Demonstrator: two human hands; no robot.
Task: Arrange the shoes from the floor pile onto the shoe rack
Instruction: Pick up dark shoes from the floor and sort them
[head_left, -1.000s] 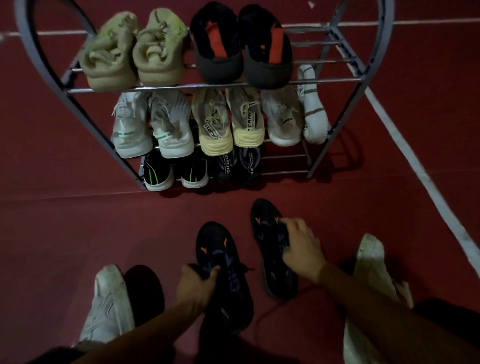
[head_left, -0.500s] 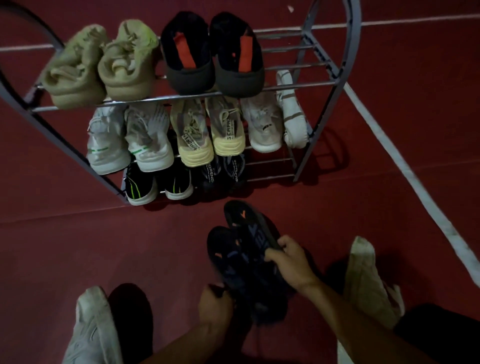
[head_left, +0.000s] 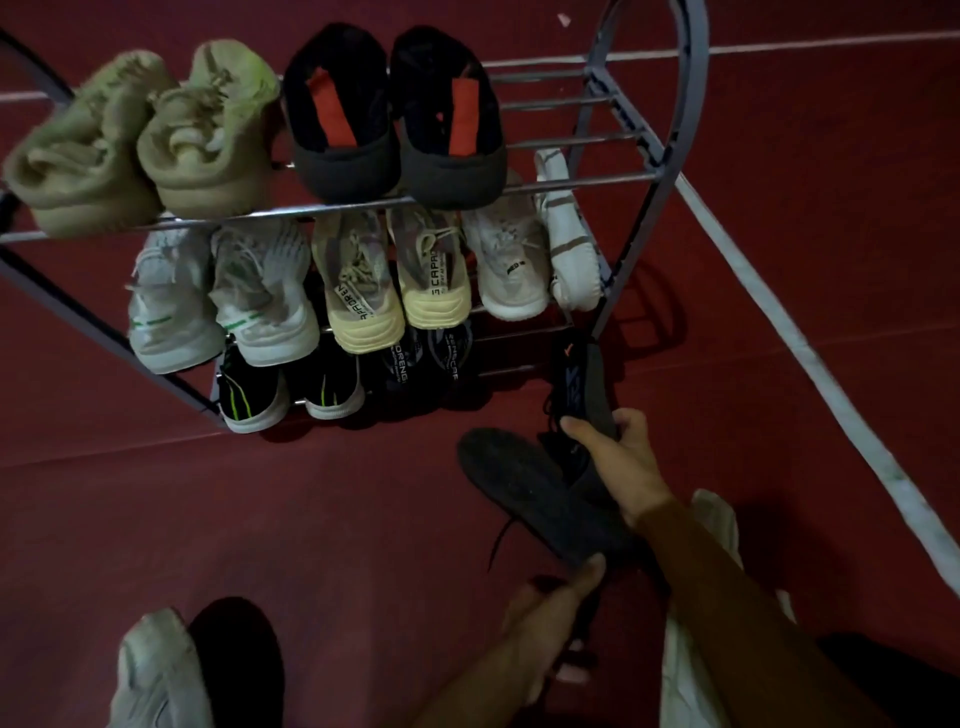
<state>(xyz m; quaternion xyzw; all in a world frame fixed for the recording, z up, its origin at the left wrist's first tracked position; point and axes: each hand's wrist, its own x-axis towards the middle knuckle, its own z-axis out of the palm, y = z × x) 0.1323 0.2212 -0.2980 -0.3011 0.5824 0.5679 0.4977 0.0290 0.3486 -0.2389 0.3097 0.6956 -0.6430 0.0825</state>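
The grey metal shoe rack (head_left: 675, 156) is standing on the dark red floor (head_left: 260, 519), carrying three tiers of shoes: on top, a tan pair (head_left: 140, 145) is sitting beside a black pair with red tongues (head_left: 395, 119), while the right part of that tier is showing bare bars; the middle tier is holding white sneakers (head_left: 218, 296), a cream pair (head_left: 395, 280) and two more white shoes (head_left: 535, 249), one of them lying on its side; the bottom tier is holding black shoes with green stripes (head_left: 285, 387) and a dark lettered pair (head_left: 423, 358). In front of the rack, two black sneakers are being held off the floor. The right hand (head_left: 618, 457) is closing around the further black sneaker (head_left: 582, 379), whose toe is pointing at the rack's bottom right corner. The left hand (head_left: 550, 613) is gripping the nearer black sneaker (head_left: 524, 483) at its heel, its grey sole facing up and a lace dangling. A white shoe (head_left: 150, 670) and a dark shoe (head_left: 239, 665) are lying at lower left, and another white shoe (head_left: 722, 525) is partly hiding behind the right forearm.
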